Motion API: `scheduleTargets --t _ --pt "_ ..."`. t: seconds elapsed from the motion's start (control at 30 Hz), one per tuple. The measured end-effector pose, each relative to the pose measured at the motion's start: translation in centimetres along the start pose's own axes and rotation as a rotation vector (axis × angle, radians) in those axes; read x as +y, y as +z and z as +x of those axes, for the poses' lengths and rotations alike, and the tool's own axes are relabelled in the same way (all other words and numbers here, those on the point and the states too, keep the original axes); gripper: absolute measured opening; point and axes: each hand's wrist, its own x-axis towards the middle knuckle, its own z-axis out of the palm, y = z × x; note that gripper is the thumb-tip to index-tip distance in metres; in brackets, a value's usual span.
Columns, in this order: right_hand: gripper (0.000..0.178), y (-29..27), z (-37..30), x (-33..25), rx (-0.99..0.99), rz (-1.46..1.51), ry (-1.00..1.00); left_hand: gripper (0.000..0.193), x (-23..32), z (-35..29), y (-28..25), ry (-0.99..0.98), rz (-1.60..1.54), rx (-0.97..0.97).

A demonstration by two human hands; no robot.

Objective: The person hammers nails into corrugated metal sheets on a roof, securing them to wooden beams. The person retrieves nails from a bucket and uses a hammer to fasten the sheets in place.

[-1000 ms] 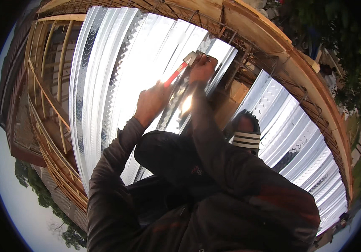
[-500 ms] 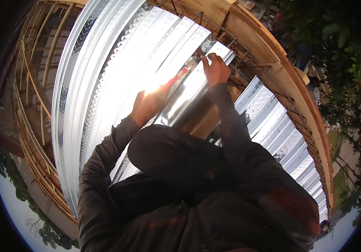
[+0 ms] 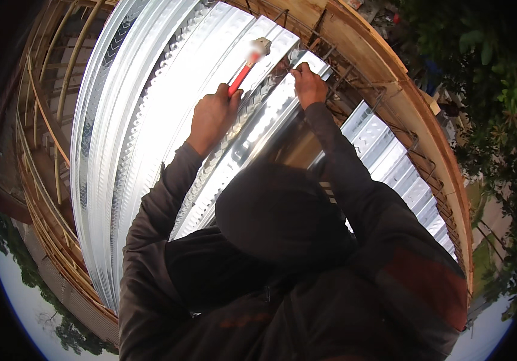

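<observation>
My left hand (image 3: 212, 119) is closed round the red handle of a hammer (image 3: 241, 78). Its pale head is raised over the bright ribbed metal decking sheets (image 3: 168, 114). To its right, my right hand (image 3: 309, 84) has thumb and fingers pinched together at the far end of a shiny metal rib (image 3: 270, 120). Something thin may be at its fingertips, but it is too small to name. A dark reflection shows on the metal beside those fingertips.
A curved wooden formwork board (image 3: 391, 60) runs along the far and right side, with steel rebar (image 3: 418, 150) inside it. Right of my arm lies more metal decking (image 3: 379, 144), beyond a gap. Bamboo or timber poles (image 3: 68, 78) stand at the left; trees (image 3: 493, 90) are beyond the board.
My left hand has lifted the hammer up and away from the rib near my right hand. My right hand's fingers have drawn into a pinch, slightly lower. My knee has shifted right.
</observation>
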Motion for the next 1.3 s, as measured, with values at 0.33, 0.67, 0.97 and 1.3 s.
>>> scheduleTargets --t 0.33,0.67,0.97,1.3 --pt "0.046 0.3 -0.2 1.0 0.350 -0.082 -0.150 0.030 4.4 4.0 3.5 0.258 0.057 0.039" --pt "0.046 0.9 -0.6 2.0 0.362 -0.129 -0.107 0.030 5.3 6.1 3.1 0.225 0.181 -0.244" --pt "0.049 -1.4 -1.7 1.3 0.274 0.200 -0.021 0.032 4.8 4.9 2.7 0.157 0.211 -0.227" --pt "0.060 0.4 -7.2 2.3 -0.117 0.959 0.598 0.044 5.2 3.3 -2.5 -0.154 -0.022 -0.195"
